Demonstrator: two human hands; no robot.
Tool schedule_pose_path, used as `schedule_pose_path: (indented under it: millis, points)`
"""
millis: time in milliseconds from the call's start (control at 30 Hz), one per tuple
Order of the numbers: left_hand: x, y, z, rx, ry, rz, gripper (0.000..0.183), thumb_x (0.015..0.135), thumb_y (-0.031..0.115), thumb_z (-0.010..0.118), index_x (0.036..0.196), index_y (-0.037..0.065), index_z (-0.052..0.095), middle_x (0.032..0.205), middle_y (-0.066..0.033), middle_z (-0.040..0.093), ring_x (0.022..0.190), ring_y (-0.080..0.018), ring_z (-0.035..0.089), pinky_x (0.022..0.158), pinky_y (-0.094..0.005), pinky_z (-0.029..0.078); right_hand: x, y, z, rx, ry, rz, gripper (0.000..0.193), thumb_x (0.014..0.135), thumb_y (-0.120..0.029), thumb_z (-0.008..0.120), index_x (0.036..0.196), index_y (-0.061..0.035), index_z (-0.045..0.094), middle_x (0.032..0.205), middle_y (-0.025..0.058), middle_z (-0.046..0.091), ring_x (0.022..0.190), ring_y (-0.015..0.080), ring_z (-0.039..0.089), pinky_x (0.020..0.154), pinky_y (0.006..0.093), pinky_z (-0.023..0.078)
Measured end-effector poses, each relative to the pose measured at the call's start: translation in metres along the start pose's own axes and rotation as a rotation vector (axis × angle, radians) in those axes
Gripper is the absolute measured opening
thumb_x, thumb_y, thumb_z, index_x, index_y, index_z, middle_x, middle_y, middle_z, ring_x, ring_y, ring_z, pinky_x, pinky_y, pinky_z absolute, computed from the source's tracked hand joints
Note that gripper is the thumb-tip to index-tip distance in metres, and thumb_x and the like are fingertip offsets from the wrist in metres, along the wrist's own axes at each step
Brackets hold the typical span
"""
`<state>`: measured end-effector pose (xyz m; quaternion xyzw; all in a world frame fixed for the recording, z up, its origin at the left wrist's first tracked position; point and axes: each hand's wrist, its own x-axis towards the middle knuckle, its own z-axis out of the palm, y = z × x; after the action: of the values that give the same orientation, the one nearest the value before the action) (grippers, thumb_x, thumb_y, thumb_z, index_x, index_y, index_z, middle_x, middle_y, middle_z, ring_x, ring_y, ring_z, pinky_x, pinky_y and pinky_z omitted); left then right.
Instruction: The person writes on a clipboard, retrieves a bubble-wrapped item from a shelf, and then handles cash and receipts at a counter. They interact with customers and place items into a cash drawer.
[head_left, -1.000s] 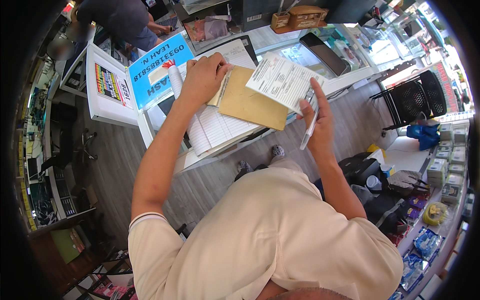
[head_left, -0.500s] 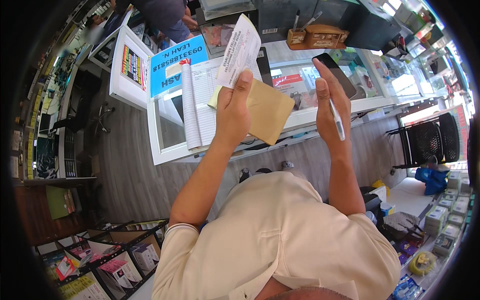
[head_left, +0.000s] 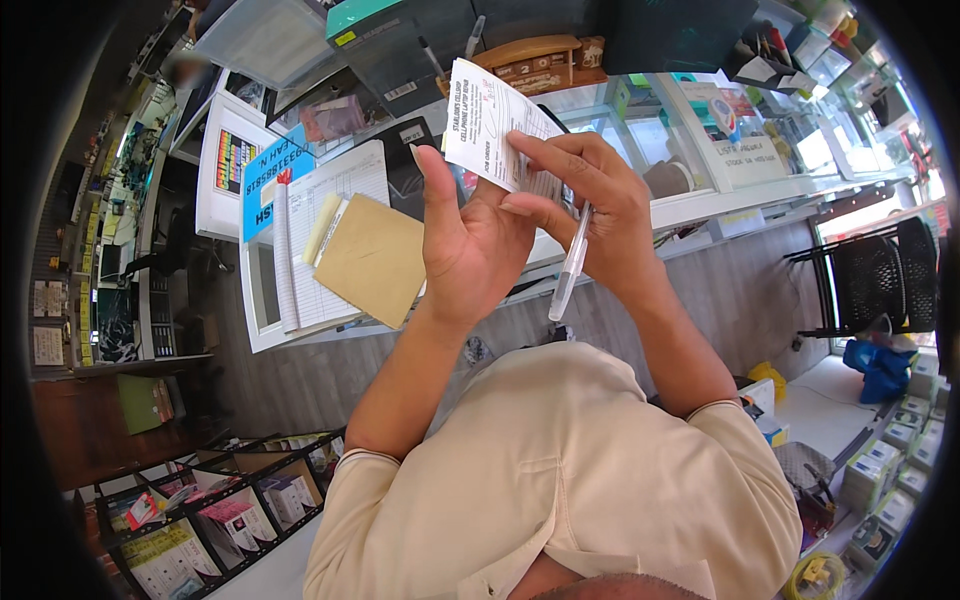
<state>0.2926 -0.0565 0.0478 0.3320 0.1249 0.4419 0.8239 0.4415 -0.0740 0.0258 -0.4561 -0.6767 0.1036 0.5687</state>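
"Progress, left to right?"

"Left hand (head_left: 478, 240) first, just above centre: palm up, thumb standing apart, fingers running behind the printed slip (head_left: 497, 130) at twelve o'clock. I can't tell whether they grip it. Then the clear pen (head_left: 571, 268), and at one o'clock the right hand (head_left: 600, 215), fingers closed on that pen, index finger lying against the slip's face."

"So what's done?"

"The slip is up off the table (head_left: 720, 203), and its face already carries some marks. My judgement: partway through. Slip and pen are both yet to be put down, and the pen's free end slants toward seven, away from the paper."

"And around them, left to right?"

"Stocked shelving (head_left: 200, 520) at eight; a blue sign (head_left: 272, 190) and open notebook (head_left: 350, 180) at ten. A brown envelope (head_left: 372, 260) lies across the notebook, covering part of the page. Past the slip, a wooden stand (head_left: 545, 65) at twelve. Black chairs (head_left: 868, 280) at three, small boxes (head_left: 885, 480) at four, both well apart from the hands."

"Anything in the way?"

"Only that envelope, over the page."
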Motion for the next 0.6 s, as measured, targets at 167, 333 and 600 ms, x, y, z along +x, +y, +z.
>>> schedule_pose_path:
  millis: [167,333,600]
  points:
    - [0.023,-0.023,0.014,0.18,0.056,0.067,0.096,0.102,0.076,0.017,0.165,0.003,0.019,0.162,-0.0071,0.036,0.15,-0.0216,0.033,0.125,-0.0394,0.02,0.001,0.021,-0.026,-0.015,0.021,-0.04,0.048,0.082,-0.019,0.087,0.128,-0.0162,0.075,0.107,0.0064,0.074,0.091,0.017,0.065,0.072,0.0302,0.051]
    - [0.036,-0.034,0.029,0.347,0.062,0.161,0.082,0.108,0.066,0.023,0.163,0.005,0.022,0.162,-0.008,0.036,0.149,-0.0219,0.034,0.124,-0.0404,0.022,0.006,0.028,-0.038,0.039,0.047,-0.014,0.035,0.087,-0.014,0.083,0.121,-0.0126,0.078,0.103,0.0066,0.076,0.086,0.0162,0.064,0.068,0.0282,0.05]
    - [0.051,-0.043,0.023,0.38,0.195,0.096,0.059,0.111,0.042,0.048,0.154,0.003,0.042,0.14,-0.0085,0.062,0.128,-0.0208,0.06,0.11,-0.0366,0.045,0.01,0.044,-0.057,0.024,0.198,0.249,0.015,0.092,-0.013,0.077,0.105,-0.0057,0.079,0.088,0.0043,0.076,0.068,0.0104,0.059,0.058,0.0264,0.045]
